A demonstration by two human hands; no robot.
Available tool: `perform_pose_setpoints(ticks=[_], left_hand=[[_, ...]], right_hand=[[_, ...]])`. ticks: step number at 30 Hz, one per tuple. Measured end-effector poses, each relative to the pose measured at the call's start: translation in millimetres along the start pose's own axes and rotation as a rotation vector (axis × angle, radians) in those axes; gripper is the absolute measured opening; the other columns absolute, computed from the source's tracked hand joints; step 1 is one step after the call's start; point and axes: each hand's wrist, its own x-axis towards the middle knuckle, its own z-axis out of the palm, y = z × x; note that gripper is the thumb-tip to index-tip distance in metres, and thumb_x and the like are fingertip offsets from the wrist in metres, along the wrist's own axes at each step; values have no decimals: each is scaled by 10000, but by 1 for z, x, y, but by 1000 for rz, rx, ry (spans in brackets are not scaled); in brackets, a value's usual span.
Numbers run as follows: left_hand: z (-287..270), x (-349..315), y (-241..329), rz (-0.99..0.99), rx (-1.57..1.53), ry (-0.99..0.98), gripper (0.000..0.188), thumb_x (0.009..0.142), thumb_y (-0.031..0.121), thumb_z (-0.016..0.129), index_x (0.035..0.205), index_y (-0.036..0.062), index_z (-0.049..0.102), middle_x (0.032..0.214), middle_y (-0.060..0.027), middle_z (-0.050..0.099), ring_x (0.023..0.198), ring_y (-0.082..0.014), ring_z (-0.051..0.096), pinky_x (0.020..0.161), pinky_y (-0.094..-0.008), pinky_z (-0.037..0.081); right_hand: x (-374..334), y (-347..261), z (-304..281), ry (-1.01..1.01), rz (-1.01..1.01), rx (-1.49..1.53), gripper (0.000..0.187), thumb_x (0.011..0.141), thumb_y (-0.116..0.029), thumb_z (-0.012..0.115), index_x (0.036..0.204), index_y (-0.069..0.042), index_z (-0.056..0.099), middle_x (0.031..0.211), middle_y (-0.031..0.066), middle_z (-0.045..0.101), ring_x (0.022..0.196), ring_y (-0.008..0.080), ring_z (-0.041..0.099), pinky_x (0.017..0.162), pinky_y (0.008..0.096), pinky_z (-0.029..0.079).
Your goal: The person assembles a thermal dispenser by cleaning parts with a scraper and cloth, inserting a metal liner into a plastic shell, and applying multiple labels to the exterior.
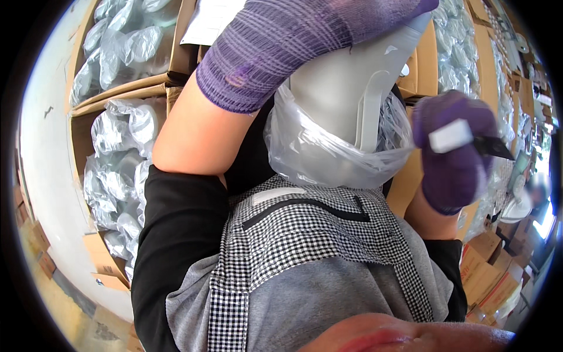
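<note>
A grey plastic jug (328, 97) with a long raised handle stands in front of my apron, its lower part inside a clear plastic bag (334, 161). Across the top of the jug lies my left hand (375, 17) in a purple checked glove, gripping it there; the picture's upper edge cuts off part of the fingers. At the right, apart from the jug and blurred by motion, my right hand (454, 149) in a purple glove is closed on a small white-and-black tool (451, 136). The exact kind of tool cannot be made out.
Open cardboard boxes (120, 88) at the left hold several bagged items (120, 135). Another box (419, 67) stands behind the jug, near more bagged goods (454, 44). A white paper sheet (211, 20) lies at the top left. Cartons (489, 270) are stacked at the lower right.
</note>
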Motion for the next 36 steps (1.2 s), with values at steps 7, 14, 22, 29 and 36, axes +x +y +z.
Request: perform_pose_setpoints(ticks=[7,14,22,29,36], left_hand=[[14,-3,-20,-50,-128,206,502,895,467,706,720,-4,716,575,-80,647,479,-211,532,508,-354,426],[4,-6,-45,102,8,236,372,967,327,677,1063,-26,747,894,-118,753,802,-160,689,753,-297,530],[12,-7,-34,84,-179,217,305,1009,247,612,1048,-22,752,905,-116,750,804,-180,684,751,-301,528],[-4,-8,-56,213,-502,59,635,1061,457,383,1120,-104,674,1075,-220,715,968,-271,686,911,-384,512],[-32,37,-186,-335,-1094,135,276,1013,225,521,1106,-12,629,1014,-159,665,1000,-263,647,940,-375,515]], right_hand=[[-78,92,-137,491,277,181,159,968,-198,669,1047,-78,601,815,16,548,604,89,440,606,280,398],[-137,290,-188,911,560,-67,280,862,-251,812,976,-55,647,810,7,606,704,138,569,698,287,473],[-143,327,-186,931,565,-381,429,938,-448,674,1050,-34,699,927,74,692,867,170,621,822,322,491],[-186,261,-180,810,955,-501,332,1034,-322,520,1138,-54,686,966,37,660,830,130,610,744,248,479],[68,184,-125,175,231,-553,335,978,-331,617,1214,-103,685,909,26,677,713,109,619,638,241,495]])
